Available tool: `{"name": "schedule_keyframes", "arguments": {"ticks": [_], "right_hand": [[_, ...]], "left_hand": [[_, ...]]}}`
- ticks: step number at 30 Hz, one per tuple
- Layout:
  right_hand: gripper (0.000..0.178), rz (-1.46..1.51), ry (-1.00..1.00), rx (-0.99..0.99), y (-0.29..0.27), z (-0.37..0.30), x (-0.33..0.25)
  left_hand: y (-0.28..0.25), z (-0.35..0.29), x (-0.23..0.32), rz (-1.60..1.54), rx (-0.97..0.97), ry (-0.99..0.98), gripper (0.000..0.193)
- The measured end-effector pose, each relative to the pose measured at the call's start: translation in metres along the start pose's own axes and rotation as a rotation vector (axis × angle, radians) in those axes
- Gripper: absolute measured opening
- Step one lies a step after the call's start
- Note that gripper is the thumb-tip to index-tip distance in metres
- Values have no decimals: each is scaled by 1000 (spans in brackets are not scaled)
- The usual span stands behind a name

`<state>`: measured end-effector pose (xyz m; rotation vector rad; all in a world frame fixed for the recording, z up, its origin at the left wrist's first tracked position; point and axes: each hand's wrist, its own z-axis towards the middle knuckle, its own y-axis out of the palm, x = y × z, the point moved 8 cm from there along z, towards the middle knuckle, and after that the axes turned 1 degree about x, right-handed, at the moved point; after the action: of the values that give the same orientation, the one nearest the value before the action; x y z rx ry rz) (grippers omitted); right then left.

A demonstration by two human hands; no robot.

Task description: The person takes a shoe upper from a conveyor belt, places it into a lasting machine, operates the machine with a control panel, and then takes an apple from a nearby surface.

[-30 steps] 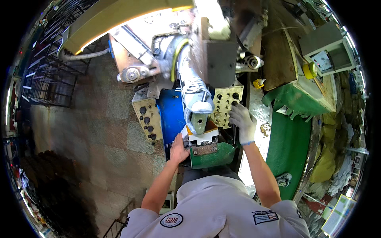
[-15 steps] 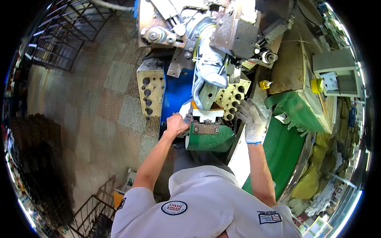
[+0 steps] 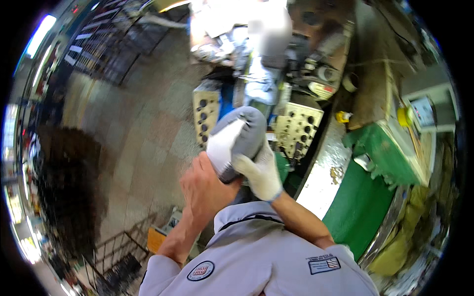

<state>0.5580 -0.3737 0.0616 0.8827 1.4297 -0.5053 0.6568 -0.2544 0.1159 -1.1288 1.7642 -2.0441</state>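
Close in front of my body, a grey-and-white shoe upper is held up between both hands, its rounded grey end pointing away from me. My bare left hand is closed around its near left end, the fingertips partly hidden behind it. A white work glove covers my right hand, which grips the right side with the thumb laid over the grey part. Beyond it, another light-coloured shoe sits in the metal machine, blurred by motion and glare.
Cream control panels with dark knobs flank the machine, one on the left and one on the right. To the right runs a green-lined bench beside a wooden cabinet. Dark racks stand on the left.
Both hands have come together in front of my body, now holding a grey-and-white shoe upper. Earlier, the left was at the machine's near edge and the right beside the right panel. My view has shifted.
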Motion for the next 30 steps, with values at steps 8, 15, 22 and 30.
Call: {"name": "schedule_keyframes", "arguments": {"ticks": [8, 15, 22, 30], "right_hand": [[63, 243, -85, 290, -213, -25, -12], [53, -61, 379, 729, -476, -162, 96], [76, -952, 904, 671, -691, -240, 190], [65, -117, 561, 1617, -823, -107, 294]], "left_hand": [[40, 66, 58, -507, 342, 227, 49], [138, 158, 58, -474, 124, 210, 52], [142, 160, 46, -486, 141, 178, 39], [137, 184, -40, -328, -25, 138, 37]]}}
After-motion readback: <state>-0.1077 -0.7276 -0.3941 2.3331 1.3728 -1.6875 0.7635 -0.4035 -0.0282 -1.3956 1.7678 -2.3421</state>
